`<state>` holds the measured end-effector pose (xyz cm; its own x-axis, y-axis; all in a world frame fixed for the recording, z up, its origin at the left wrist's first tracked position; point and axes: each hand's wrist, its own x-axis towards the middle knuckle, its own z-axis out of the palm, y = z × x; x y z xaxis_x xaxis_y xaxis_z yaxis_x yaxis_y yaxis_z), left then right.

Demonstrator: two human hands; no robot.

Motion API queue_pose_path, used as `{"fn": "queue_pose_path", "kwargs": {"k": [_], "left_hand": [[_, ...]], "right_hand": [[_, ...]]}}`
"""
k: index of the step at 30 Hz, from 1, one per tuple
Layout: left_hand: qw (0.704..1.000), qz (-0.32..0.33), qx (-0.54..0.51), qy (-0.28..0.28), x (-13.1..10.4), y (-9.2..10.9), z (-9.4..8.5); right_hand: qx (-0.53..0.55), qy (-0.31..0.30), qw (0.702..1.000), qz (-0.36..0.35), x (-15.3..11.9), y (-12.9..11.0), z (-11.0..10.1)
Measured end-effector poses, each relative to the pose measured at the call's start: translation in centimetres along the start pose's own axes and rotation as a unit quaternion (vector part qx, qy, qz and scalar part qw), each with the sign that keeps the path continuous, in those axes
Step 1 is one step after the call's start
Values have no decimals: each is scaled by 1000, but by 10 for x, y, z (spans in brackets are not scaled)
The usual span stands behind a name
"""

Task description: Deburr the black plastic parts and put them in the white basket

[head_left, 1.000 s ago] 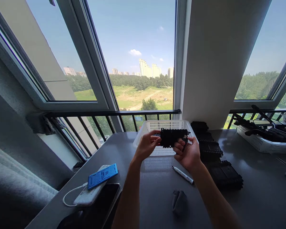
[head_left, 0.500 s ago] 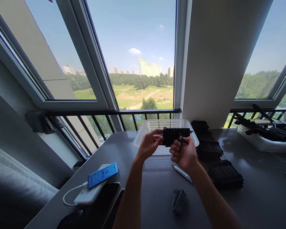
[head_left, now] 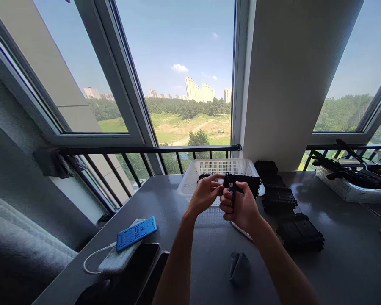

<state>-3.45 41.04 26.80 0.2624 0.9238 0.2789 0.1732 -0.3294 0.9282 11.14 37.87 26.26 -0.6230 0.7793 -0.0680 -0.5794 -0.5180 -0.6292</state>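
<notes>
In front of the white basket, my left hand (head_left: 205, 192) grips the left end of a black ribbed plastic case (head_left: 249, 183). The case is held roughly level, its edges toothed. My right hand (head_left: 241, 205) is closed around a small black stick-like piece with a pale metal tip (head_left: 231, 186), held upright against the near side of the case. The right thumb lies over the case's front. Fingers hide part of both things, and the exact kind of the small piece cannot be made out.
Behind my hands stands a white basket (head_left: 195, 169) with something black inside. Several black cases (head_left: 300, 233) line the right. A white marker (head_left: 241, 231) and grey cloth (head_left: 239, 269) lie nearer. A blue phone-like device (head_left: 136, 234), cabled white block (head_left: 120, 260) and dark phone (head_left: 142, 262) lie left.
The case and both hands have shifted slightly right. The small piece now stands more upright with its metal tip in plainer view. My right hand now covers part of the marker.
</notes>
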Motion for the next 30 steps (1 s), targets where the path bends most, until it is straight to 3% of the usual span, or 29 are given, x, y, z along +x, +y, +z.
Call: {"fn": "queue_pose_path", "kwargs": {"k": [3,6,8,10,12,13,18,20,25,30], "left_hand": [[999,-18,-10,27,1,-4,-7],[996,-45,-42,72,3,-8,-11],[990,-65,-81,99,4,-8,-12],[982,-82,-122,119,5,-6,-11],[975,-89,-158,130,5,-4,-10],[972,-90,-173,130,5,-4,-9],[966,-96,-228,71,4,-3,-6],[968,-99,-226,41,2,-3,-5],[984,-87,-152,-36,-1,0,-2],[996,-52,-75,-9,3,-7,0]], "right_hand": [[-48,23,998,-32,-3,-3,3],[-113,140,971,-156,-2,-4,-2],[-165,241,917,-270,1,-6,-9],[-221,321,844,-368,4,-8,-19],[-264,367,791,-412,7,-10,-28],[-274,376,783,-414,9,-10,-31],[-218,329,845,-361,17,-7,-34],[-193,324,850,-369,17,-7,-33],[-206,337,826,-402,16,-10,-37],[-315,358,759,-444,16,-12,-43]]}}
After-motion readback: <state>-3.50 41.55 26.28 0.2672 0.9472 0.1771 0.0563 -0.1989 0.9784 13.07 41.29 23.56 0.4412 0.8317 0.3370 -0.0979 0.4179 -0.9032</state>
